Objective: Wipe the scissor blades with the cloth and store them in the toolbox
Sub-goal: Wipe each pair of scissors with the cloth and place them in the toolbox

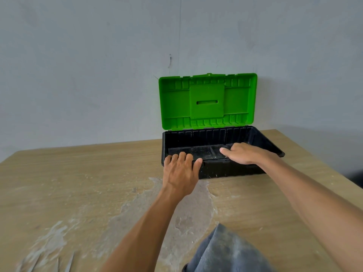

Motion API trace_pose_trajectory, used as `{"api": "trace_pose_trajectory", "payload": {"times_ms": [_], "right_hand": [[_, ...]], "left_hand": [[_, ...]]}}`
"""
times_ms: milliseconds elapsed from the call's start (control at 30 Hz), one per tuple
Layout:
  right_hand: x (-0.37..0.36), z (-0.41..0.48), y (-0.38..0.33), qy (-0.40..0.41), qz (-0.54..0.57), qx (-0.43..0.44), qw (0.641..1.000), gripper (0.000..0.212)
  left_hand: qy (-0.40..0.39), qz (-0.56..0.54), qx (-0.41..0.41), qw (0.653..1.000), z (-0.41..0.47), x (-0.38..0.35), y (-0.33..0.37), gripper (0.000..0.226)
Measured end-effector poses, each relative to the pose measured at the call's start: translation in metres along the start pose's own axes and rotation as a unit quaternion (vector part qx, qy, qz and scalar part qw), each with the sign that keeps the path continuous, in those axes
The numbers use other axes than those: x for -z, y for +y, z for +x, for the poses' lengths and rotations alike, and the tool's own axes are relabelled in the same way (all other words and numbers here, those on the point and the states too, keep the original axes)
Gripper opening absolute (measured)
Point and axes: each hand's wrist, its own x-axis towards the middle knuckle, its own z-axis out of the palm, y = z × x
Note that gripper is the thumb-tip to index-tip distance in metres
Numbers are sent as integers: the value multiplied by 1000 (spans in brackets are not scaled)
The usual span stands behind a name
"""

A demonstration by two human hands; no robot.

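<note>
The toolbox [216, 171] stands open at the table's far side, its green lid [208, 101] upright against the wall and its black base dusty inside. My left hand [181, 171] grips the front rim near the left corner, fingers curled over the edge. My right hand [243, 154] reaches palm down into the base from the right, with most of its fingers hidden. A thin dark shape lies on the box floor by its fingertips; I cannot tell whether it is the scissors. The grey-blue cloth [225, 252] lies crumpled at the near edge.
The wooden table [78, 183] has a wide whitish smear running from its middle to the near left corner. A few thin grey slivers [68, 262] lie at the bottom left. A plain grey wall stands right behind the toolbox.
</note>
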Motion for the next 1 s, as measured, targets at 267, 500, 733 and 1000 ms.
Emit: {"api": "trace_pose_trajectory", "payload": {"times_ms": [267, 500, 733, 1000], "right_hand": [[-14, -33, 3, 129, -37, 89, 987, 63], [-9, -69, -10, 197, -40, 161, 966, 55], [-16, -120, -70, 194, -24, 246, 950, 48], [-52, -214, -157, 119, 2, 306, 945, 49]], "left_hand": [[-130, -36, 5, 991, 5, 20, -3, 52], [-116, -90, 3, 989, -20, 71, -13, 48], [-61, -103, 9, 993, -82, 139, -61, 44], [-103, -100, 56, 988, -198, 175, -106, 40]]}}
